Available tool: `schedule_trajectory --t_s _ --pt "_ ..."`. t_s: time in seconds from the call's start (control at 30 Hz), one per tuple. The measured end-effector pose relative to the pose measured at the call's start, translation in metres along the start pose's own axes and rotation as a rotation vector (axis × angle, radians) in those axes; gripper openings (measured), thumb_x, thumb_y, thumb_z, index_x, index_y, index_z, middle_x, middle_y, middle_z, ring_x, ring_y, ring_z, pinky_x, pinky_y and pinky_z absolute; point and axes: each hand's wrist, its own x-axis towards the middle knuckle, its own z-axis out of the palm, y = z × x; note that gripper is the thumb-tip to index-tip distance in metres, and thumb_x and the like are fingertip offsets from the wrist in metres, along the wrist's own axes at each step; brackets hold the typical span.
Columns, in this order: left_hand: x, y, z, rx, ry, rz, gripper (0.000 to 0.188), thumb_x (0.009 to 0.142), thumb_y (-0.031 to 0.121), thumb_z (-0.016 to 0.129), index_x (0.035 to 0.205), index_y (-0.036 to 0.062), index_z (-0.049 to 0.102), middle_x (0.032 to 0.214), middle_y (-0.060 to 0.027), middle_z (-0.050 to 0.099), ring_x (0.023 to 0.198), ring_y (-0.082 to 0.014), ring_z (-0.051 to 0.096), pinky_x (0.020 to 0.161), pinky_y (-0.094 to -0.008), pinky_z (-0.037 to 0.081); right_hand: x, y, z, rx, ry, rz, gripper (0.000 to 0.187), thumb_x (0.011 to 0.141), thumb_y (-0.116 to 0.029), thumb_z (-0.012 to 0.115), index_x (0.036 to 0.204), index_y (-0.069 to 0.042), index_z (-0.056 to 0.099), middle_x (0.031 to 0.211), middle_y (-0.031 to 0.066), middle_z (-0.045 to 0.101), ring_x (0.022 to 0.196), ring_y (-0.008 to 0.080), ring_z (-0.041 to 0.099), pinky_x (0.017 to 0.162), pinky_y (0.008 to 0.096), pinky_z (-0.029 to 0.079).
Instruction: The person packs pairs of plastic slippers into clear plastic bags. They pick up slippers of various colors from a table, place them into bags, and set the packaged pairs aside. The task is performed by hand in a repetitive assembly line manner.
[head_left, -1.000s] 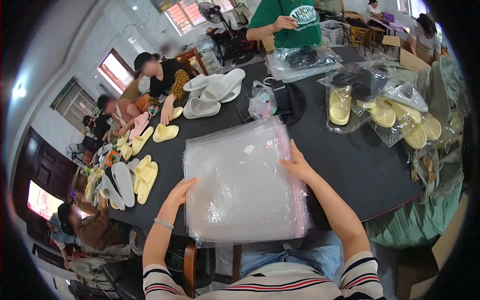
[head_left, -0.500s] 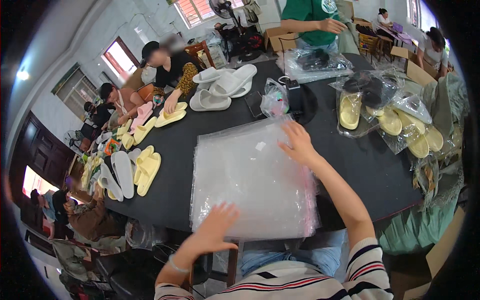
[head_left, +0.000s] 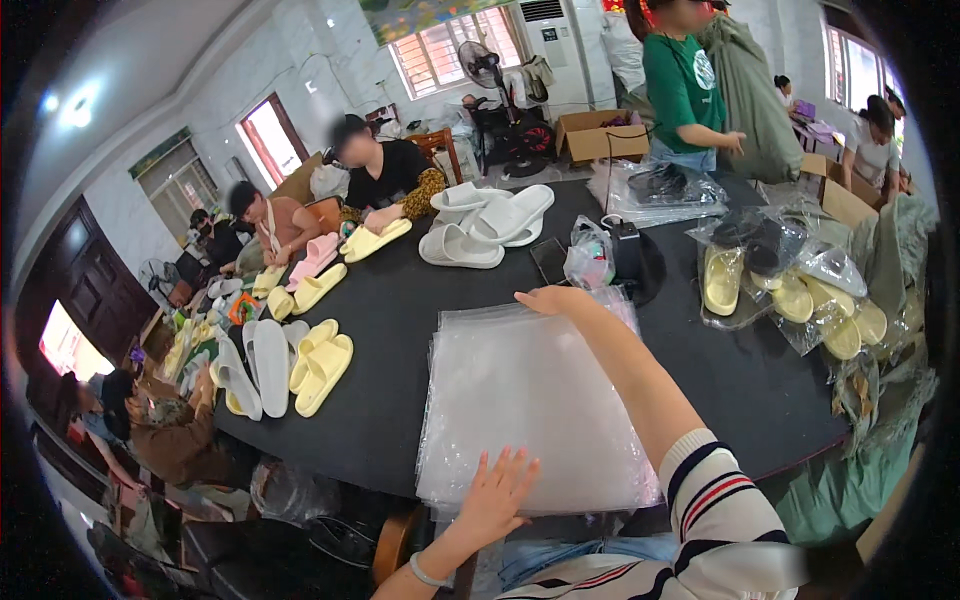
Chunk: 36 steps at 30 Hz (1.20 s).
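1. Flat, square, clear plastic bags (head_left: 530, 400): milky grey-white, pinkish along the right edge.
2. Broad, smooth tabletop (head_left: 385, 440): solid black.
3. Cream knit sleeve (head_left: 722, 485): navy and red stripes.
4. Yellow open-toed foam slippers (head_left: 324, 375), pale grey foam slippers (head_left: 270, 368), pink foam slippers (head_left: 316, 258): plain.
5. Short-sleeved fabric T-shirt (head_left: 675, 85): green, white motif.

Wkshop: slippers (head_left: 500, 216), plastic bags (head_left: 530, 400) & ppl (head_left: 380, 178) round blk tbl (head_left: 740, 390)

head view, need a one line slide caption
Left hand and right hand at a stack of clear plastic bags on a black table, pale slippers beyond.
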Motion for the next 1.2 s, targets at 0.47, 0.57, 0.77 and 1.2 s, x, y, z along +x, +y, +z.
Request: schedule_trajectory --t_s 0.47,0.57,0.77,1.2 --pt "0.003 -0.010 0.001 -0.048 0.041 -0.032 0.102 0.066 0.040 0.079 0.148 0.0100 0.027 0.151 -0.0198 0.028 0.139 -0.0398 0.025 0.110 -0.0615 0.018 -0.045 -0.066 -0.022 -0.064 -0.400 -0.050 0.090 0.089 -0.074 0.022 0.137 -0.002 0.046 0.146 0.0195 0.038 0.137 0.0359 0.033 0.112 0.0436 0.028" --pt "0.004 -0.008 -0.003 0.007 -0.012 -0.032 0.101 0.066 0.042 0.078 0.148 0.0100 0.028 0.150 -0.0198 0.028 0.139 -0.0401 0.025 0.110 -0.0617 0.017 -0.039 -0.057 -0.010 -0.080 -0.273 -0.035 0.089 0.090 -0.073 0.021 0.138 -0.003 0.045 0.146 0.0186 0.039 0.137 0.0351 0.033 0.113 0.0419 0.026" --pt "0.011 -0.024 -0.002 -0.118 0.105 -0.168 0.109 0.063 0.047 0.080 0.149 0.0114 0.024 0.150 -0.0210 0.028 0.140 -0.0399 0.024 0.108 -0.0651 0.018 -0.033 -0.055 0.007 -0.140 -0.417 -0.118 0.086 0.090 -0.073 0.021 0.139 -0.006 0.045 0.149 0.0173 0.034 0.138 0.0338 0.032 0.113 0.0412 0.025" --pt "0.013 -0.006 0.018 -0.030 0.076 -0.068 0.112 0.056 0.057 0.079 0.147 0.0129 0.030 0.151 -0.0213 0.027 0.140 -0.0410 0.024 0.108 -0.0659 0.015 -0.055 -0.028 0.000 -0.096 -0.231 0.013 0.085 0.089 -0.074 0.023 0.134 -0.008 0.053 0.140 0.0199 0.046 0.133 0.0364 0.039 0.108 0.0468 0.033"
